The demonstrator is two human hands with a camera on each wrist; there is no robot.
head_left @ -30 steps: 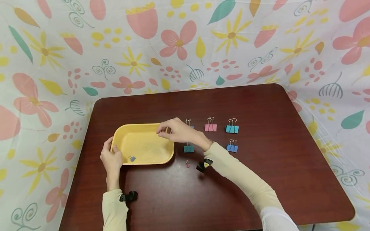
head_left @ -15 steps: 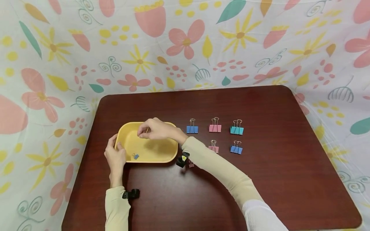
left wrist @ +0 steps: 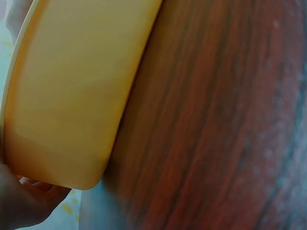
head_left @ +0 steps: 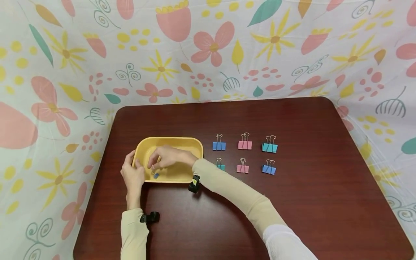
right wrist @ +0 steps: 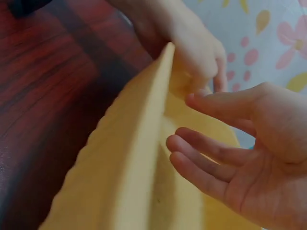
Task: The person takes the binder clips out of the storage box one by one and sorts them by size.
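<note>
My left hand (head_left: 133, 177) grips the left end of a yellow plastic tray (head_left: 169, 138), thumb over the rim. The left wrist view shows the tray's outer wall (left wrist: 72, 96) and part of that hand (left wrist: 24, 201) at its corner. My right hand (head_left: 167, 157) is inside the tray, fingers bent downward just above a small blue binder clip (head_left: 156, 176). From the right wrist, this hand (right wrist: 259, 153) has thumb and fingers apart, with nothing seen between them. The small clip is hidden in that view.
Right of the tray, binder clips lie in two rows: blue (head_left: 219, 146), pink (head_left: 245, 145) and teal (head_left: 269, 148) behind; green (head_left: 221, 167), pink (head_left: 242, 169) and blue (head_left: 269, 169) in front. The right sleeve (head_left: 234, 191) partly covers the green one. A patterned cloth (head_left: 208, 83) hangs behind the table.
My right hand has moved left and down into the tray, toward the small blue binder clip. The left hand keeps its grip. The small pink clip is now behind the right sleeve.
</note>
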